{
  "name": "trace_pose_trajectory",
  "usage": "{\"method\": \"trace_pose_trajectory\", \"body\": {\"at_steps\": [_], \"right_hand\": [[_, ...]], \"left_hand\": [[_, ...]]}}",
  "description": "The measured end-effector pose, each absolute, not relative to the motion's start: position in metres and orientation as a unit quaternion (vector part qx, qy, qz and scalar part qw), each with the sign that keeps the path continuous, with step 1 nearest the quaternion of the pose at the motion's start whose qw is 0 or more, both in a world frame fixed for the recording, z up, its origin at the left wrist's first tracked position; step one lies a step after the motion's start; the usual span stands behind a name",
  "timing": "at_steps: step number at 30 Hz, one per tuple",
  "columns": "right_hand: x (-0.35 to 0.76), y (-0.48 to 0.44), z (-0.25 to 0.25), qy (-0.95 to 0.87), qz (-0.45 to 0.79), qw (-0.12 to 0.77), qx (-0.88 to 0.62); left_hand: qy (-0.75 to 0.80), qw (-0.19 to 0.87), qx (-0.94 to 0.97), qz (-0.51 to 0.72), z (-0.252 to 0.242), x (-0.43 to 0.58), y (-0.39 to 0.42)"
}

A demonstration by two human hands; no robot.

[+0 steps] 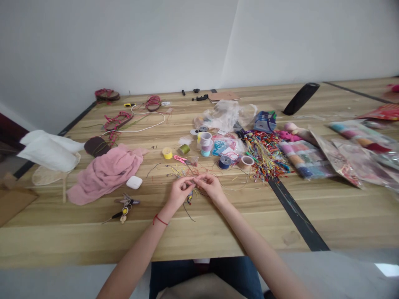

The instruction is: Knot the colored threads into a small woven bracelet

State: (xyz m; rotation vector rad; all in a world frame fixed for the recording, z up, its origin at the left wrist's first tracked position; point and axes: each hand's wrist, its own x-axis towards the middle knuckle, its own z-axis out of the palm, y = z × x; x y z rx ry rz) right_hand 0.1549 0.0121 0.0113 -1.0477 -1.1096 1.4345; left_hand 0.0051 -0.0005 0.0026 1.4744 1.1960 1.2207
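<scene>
Head view: we had the left hand (180, 193) and right hand (212, 185) closed at low centre frame, fingertips meeting and pinching a thin cord (195, 181). A small multicoloured knotted piece (189, 197) hung just below them. Risk, as we judged it: the loose threads (183, 170) lay just beside the fingers, so a snag could tangle them, and a slack pinch could drop the piece. Farther out, the blue spool (224, 162) and multicoloured tassel bundle (264, 155) sat right of centre, and the pink cloth (104, 174) lay left. The wooden table (93, 236) stood against a white wall (118, 45).
</scene>
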Motion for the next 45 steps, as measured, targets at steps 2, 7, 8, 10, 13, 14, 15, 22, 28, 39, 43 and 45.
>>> {"method": "trace_pose_trajectory", "body": {"at_steps": [2,7,8,10,13,14,15,22,28,39,43,45], "right_hand": [[0.1554,0.0122,0.0126,-0.470,0.585,0.498,-0.436],[0.1543,0.0118,0.0131,-0.460,0.587,0.503,-0.437],[0.1536,0.0116,0.0128,-0.452,0.592,0.506,-0.435],[0.1524,0.0110,0.0121,-0.433,0.600,0.517,-0.430],[0.1513,0.0105,0.0120,-0.423,0.603,0.529,-0.422],[0.1513,0.0104,0.0123,-0.427,0.600,0.530,-0.421],[0.1514,0.0104,0.0127,-0.432,0.595,0.530,-0.422],[0.1533,0.0103,0.0142,-0.463,0.562,0.516,-0.451],[0.1532,0.0110,0.0136,-0.447,0.572,0.521,-0.448],[0.1534,0.0098,0.0181,-0.440,0.575,0.525,-0.448],[0.1528,0.0094,0.0174,-0.454,0.563,0.520,-0.455],[0.1531,0.0095,0.0153,-0.453,0.561,0.516,-0.462]], "left_hand": [[0.481,0.429,0.591,0.486,0.0014,0.0046,-0.0001],[0.481,0.430,0.590,0.486,-0.0008,0.0042,0.0005],[0.481,0.430,0.589,0.487,-0.0007,0.0044,0.0005],[0.482,0.429,0.588,0.488,0.0000,0.0049,0.0004],[0.481,0.430,0.587,0.489,0.0012,0.0055,0.0003],[0.481,0.431,0.587,0.488,0.0013,0.0057,0.0003],[0.481,0.432,0.586,0.488,0.0014,0.0057,0.0003],[0.482,0.430,0.589,0.485,0.0007,0.0052,0.0005],[0.484,0.428,0.596,0.476,0.0025,0.0043,0.0003],[0.483,0.406,0.614,0.474,0.0023,0.0029,-0.0003],[0.485,0.377,0.631,0.475,0.0027,0.0028,-0.0007],[0.484,0.360,0.643,0.471,0.0034,0.0028,-0.0014]]}}
